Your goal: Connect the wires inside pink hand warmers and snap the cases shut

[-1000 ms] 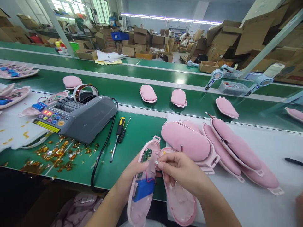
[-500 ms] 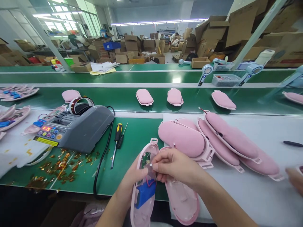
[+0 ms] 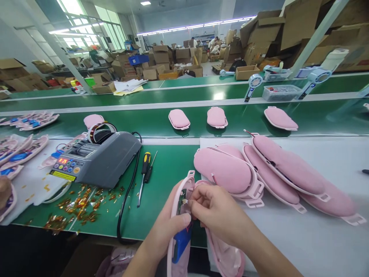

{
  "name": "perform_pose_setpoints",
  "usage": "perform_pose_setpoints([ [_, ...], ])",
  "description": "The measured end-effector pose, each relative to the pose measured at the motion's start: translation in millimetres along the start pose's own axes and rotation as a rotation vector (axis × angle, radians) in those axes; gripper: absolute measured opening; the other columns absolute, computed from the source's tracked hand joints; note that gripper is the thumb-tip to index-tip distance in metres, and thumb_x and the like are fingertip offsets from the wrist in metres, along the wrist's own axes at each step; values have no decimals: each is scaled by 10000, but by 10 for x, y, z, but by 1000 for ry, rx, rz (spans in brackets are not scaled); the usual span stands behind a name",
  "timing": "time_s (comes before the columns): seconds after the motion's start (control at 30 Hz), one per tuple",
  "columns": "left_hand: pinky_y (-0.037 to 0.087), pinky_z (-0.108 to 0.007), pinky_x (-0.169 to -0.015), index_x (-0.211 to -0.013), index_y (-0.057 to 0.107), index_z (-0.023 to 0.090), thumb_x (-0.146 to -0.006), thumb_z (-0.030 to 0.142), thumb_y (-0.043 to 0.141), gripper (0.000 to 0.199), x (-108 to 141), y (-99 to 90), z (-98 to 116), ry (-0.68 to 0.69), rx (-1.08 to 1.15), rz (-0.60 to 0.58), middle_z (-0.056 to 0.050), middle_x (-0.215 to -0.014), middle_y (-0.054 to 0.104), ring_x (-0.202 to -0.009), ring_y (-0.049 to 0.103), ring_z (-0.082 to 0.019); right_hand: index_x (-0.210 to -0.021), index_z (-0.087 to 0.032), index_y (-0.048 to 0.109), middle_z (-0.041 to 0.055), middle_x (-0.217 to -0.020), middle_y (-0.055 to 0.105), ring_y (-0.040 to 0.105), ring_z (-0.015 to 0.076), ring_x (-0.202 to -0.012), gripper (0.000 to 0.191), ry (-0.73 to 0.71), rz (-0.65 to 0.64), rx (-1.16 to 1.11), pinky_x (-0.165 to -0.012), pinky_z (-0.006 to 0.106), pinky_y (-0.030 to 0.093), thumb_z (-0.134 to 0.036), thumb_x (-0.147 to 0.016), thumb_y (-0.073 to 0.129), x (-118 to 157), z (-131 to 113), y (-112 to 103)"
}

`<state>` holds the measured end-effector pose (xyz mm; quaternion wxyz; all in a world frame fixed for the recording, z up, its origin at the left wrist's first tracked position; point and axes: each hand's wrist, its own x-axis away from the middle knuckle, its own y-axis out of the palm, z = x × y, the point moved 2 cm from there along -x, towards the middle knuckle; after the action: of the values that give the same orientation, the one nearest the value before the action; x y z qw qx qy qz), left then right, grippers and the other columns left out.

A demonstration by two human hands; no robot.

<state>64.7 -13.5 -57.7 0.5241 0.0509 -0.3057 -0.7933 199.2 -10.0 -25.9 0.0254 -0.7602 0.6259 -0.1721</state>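
My left hand (image 3: pixel 168 227) is closed around a pink plastic shell half (image 3: pixel 173 209), its thumb over the inner side. Inside sit a green circuit board (image 3: pixel 182 197) and a blue battery pack (image 3: pixel 181 243), partly covered by the thumb. My right hand (image 3: pixel 211 209) pinches a small white wire plug (image 3: pixel 185 201) right at the board; its fingers mostly hide the plug and wires. Below the right hand hangs a second pink shell half (image 3: pixel 223 252), hollow side up, its upper end behind the fingers.
Padded pink covers (image 3: pixel 225 169) lie piled to the right on white sheeting (image 3: pixel 317 246). Left are a grey tape dispenser (image 3: pixel 108 161), its black cable (image 3: pixel 122 215), a yellow-black screwdriver (image 3: pixel 145 165) and amber tape scraps (image 3: pixel 83 204). Another person's hand (image 3: pixel 4 190) shows at the left edge.
The left shell half has turned more onto its edge, showing less of its inside. My right fingers have pressed closer to the board. Another person's hand left the right edge; one appeared at left.
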Motion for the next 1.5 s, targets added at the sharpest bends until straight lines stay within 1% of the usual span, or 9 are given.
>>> perform_pose_setpoints([
  [0.2, 476, -387, -872, -1359, 477, 244, -634, 311, 771, 785, -19, 3, 9, -22, -59, 21, -100, -1226, 630, -1017, 620, -310, -633, -191, 497, -50, -543, 538, 555, 100, -454, 132, 49, -41, -121, -431, 183, 392, -86, -706, 462, -37, 5, 57],
  [0.3, 495, -374, -841, -1295, 551, 210, -607, 307, 787, 734, -91, -64, -8, -32, 15, 29, -93, -1052, 705, -965, 649, -305, -733, -192, 595, -15, -654, 616, 598, 128, -559, 147, -55, 102, -28, -523, 225, 440, -144, -792, 469, -21, 45, -8],
  [0.47, 518, -303, -769, -1223, 615, 168, -560, 226, 804, 692, -141, -221, -56, -25, 59, 90, -87, -931, 740, -922, 674, -287, -985, -183, 655, 90, -928, 637, 586, 232, -799, 229, -103, 686, 647, -685, 350, 444, -264, -914, 453, 44, 76, -277],
  [0.67, 528, -333, -711, -1264, 579, 174, -523, 276, 814, 784, -67, -231, -41, -8, 32, 81, -105, -982, 725, -842, 682, -303, -802, -169, 600, 121, -833, 558, 497, 280, -804, 53, -185, 707, 1206, -674, 374, 402, -122, -816, 581, -55, 103, -134],
  [0.9, 489, -329, -767, -1334, 504, 210, -582, 274, 768, 800, -17, -215, -49, -14, 99, 41, -84, -978, 716, -884, 664, -286, -994, -185, 483, 91, -786, 642, 615, 267, -744, 209, 119, 651, 1006, -592, 325, 382, -36, -850, 464, 98, 106, -46],
  [1.07, 479, -322, -770, -1333, 505, 207, -575, 268, 778, 809, -26, -229, -62, -26, 133, 3, -80, -955, 721, -877, 659, -284, -882, -217, 427, 109, -752, 666, 659, 294, -703, 83, 341, 524, 912, -509, 304, 317, -266, -945, 406, 229, 86, -3],
  [1.3, 473, -330, -805, -1346, 496, 223, -607, 301, 766, 791, 15, -227, -32, -3, 131, -44, -96, -1096, 689, -940, 640, -289, -1062, -229, 507, 46, -913, 687, 635, 201, -801, 249, 15, 639, 121, -702, 304, 476, -390, -873, 521, 291, 338, 69],
  [1.4, 473, -353, -830, -1349, 490, 225, -619, 288, 744, 776, 9, -231, -22, -17, 135, -49, -93, -1085, 692, -913, 647, -276, -1063, -195, 598, 67, -924, 674, 621, 208, -876, 371, -35, 500, -144, -770, 300, 488, -481, -825, 586, 258, 297, 83],
  [1.5, 466, -386, -873, -1366, 465, 229, -615, 291, 742, 802, 8, -216, -18, -18, 190, -66, -95, -1111, 685, -966, 642, -299, -876, -191, 664, 53, -888, 656, 593, 185, -861, 302, -115, 386, -130, -768, 264, 467, -478, -847, 573, 239, 163, 70],
])
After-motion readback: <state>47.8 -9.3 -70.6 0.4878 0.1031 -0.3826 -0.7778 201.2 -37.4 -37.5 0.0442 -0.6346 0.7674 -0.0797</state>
